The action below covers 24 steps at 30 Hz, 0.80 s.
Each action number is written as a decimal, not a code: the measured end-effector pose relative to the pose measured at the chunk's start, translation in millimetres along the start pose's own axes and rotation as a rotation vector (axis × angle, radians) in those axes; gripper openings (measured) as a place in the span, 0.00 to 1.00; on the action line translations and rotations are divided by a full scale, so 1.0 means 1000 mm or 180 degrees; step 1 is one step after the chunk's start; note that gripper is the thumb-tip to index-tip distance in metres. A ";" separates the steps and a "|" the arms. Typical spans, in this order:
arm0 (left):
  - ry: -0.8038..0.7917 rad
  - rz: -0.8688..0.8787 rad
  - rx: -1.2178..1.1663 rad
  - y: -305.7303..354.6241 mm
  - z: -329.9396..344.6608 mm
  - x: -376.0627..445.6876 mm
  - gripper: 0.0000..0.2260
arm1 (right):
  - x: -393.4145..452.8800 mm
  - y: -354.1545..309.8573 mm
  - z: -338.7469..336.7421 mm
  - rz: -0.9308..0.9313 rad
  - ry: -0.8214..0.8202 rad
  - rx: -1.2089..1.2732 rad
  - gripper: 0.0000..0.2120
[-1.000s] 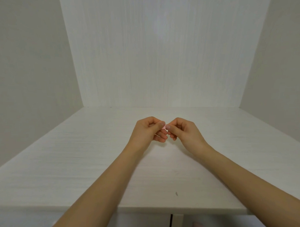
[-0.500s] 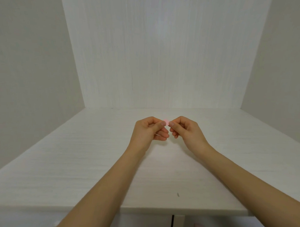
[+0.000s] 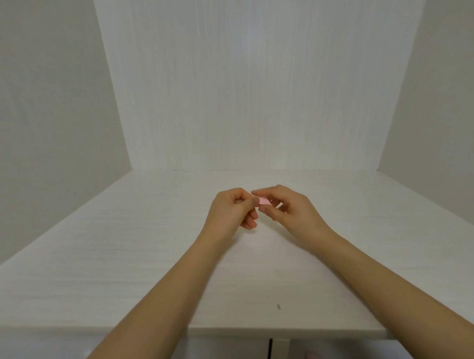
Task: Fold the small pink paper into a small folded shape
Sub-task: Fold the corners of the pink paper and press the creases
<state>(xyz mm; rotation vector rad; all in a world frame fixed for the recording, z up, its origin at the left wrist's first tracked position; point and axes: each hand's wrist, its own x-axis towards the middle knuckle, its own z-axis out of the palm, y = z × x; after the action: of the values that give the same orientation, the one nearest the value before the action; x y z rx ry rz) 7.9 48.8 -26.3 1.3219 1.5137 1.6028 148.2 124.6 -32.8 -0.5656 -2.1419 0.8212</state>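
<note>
Setting: I am looking down at a white table set in a pale alcove, both my bare forearms reaching forward over it.
Left hand: curled, thumb and forefinger pinching the left end of the paper; the other fingers are tucked beneath.
Right hand: at three o'clock from the left hand, fingers bent round the paper's right end, forefinger arched over the top.
Pink paper: a tiny pink sliver held in the air between my fingertips, above the table's middle, mostly hidden by them.
Step in hand: I judge I am midway through a fold, pressing a crease.
Next move: probably pinching the crease flat, then turning the piece; it needs a light, exact grip.
Other: a small dark speck lies at six o'clock, near the table's front edge.
</note>
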 end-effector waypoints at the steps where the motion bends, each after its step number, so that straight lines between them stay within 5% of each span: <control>1: -0.0036 0.0004 0.0020 0.000 0.000 0.000 0.06 | 0.000 -0.001 -0.001 0.0022 -0.0001 -0.0016 0.12; 14: -0.0246 -0.0004 -0.0571 0.002 -0.001 0.000 0.08 | 0.000 -0.004 -0.003 0.0315 0.0200 0.0840 0.07; 24: 0.0113 0.0219 -0.0169 0.003 -0.001 -0.001 0.06 | -0.001 -0.006 0.000 0.0424 0.0256 0.0885 0.09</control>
<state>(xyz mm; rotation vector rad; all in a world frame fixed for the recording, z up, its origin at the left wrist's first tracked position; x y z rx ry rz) 8.1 47.2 -23.0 1.3361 1.4504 1.7059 147.8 119.5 -28.9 -0.5884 -1.8910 1.1286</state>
